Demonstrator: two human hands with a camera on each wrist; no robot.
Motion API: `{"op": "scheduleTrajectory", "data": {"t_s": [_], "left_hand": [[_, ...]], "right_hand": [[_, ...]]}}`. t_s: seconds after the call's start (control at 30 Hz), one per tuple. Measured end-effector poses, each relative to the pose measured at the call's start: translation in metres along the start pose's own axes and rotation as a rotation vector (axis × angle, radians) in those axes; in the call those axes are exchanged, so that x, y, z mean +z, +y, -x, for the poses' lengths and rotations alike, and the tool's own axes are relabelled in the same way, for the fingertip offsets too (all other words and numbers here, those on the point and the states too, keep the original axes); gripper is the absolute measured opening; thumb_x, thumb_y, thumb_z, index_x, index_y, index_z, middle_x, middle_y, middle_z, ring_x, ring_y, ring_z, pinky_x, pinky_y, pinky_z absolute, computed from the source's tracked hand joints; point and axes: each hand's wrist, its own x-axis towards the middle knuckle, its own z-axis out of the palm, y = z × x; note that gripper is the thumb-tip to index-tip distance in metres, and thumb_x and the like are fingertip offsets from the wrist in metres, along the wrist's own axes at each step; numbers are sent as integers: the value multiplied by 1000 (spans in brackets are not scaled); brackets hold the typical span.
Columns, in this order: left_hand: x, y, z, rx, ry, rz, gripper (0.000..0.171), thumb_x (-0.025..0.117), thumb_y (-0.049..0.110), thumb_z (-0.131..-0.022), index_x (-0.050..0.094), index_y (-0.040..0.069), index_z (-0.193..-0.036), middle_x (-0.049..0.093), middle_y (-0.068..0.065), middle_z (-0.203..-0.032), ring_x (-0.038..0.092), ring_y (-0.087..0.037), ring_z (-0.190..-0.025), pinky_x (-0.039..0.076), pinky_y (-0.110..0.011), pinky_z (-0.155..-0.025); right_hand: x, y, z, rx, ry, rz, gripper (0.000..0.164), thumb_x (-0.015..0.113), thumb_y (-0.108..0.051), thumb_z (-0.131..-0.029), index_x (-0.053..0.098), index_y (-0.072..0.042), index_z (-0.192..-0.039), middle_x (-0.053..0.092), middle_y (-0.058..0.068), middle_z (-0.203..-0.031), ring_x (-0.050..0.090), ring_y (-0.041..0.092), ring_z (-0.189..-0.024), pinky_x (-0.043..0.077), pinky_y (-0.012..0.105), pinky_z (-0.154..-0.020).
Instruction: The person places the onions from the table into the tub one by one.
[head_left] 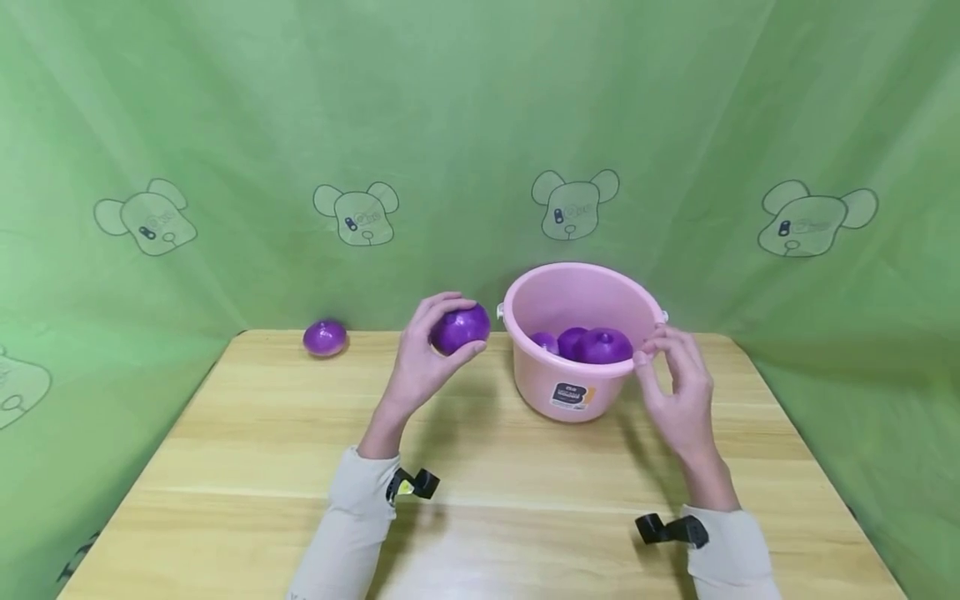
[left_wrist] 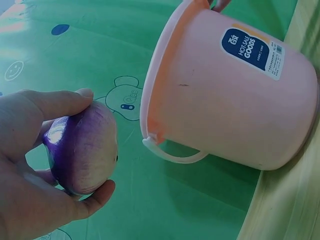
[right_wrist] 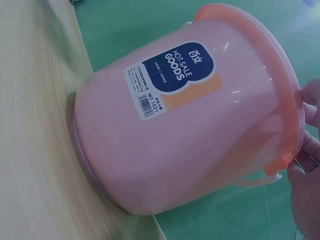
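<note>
My left hand (head_left: 423,350) holds a purple onion (head_left: 467,329) between thumb and fingers, above the table and left of the pink bucket (head_left: 562,387). In the left wrist view the onion (left_wrist: 92,150) shows a glossy purple side and a paler whitish side. My right hand (head_left: 682,392) pinches the bucket's rim at its right side; the right wrist view shows its fingertips (right_wrist: 310,95) on the rim. Inside the bucket lie several purple onions (head_left: 603,344), partly hidden by the front wall. Another purple onion (head_left: 325,337) rests alone near the table's back left.
The wooden table (head_left: 480,533) ends at the back against a green cloth (head_left: 465,108) printed with bear heads. A white bucket handle (left_wrist: 175,157) hangs down from the rim, and a label (right_wrist: 172,80) is on the bucket's front.
</note>
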Motion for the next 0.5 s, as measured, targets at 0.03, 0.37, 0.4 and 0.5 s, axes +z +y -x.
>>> {"op": "scheduleTrajectory", "data": {"t_s": [0.03, 0.37, 0.4, 0.5], "left_hand": [[1, 0, 0, 0, -3, 1, 53, 88, 12, -81, 67, 15, -130, 54, -13, -142, 53, -27, -129, 52, -48, -102], [13, 2, -11, 5, -31, 82, 52, 87, 17, -83, 67, 16, -131, 53, -7, -143, 53, -25, -130, 53, -44, -102], [14, 3, -12, 3, -34, 101, 52, 86, 17, -83, 67, 16, -132, 53, -7, -144, 53, -25, -130, 53, -44, -102], [15, 6, -13, -7, -24, 138, 52, 86, 16, -83, 67, 16, -132, 53, -9, -145, 53, -25, -130, 54, -43, -102]], "right_hand": [[0, 1, 0, -2, 4, -5, 10, 60, 20, -87, 60, 21, -97, 58, 13, -118, 53, 20, -124, 38, 41, -118], [-3, -2, 1, 22, 6, 15, 10, 60, 20, -88, 59, 22, -98, 57, 8, -118, 53, 18, -123, 38, 40, -118], [-3, -1, 1, 15, 8, 12, 10, 60, 21, -87, 59, 22, -98, 57, 9, -118, 53, 18, -123, 38, 40, -118], [-1, 8, 1, -13, 9, 7, 11, 60, 21, -86, 60, 21, -97, 58, 17, -117, 53, 19, -124, 39, 41, -118]]}}
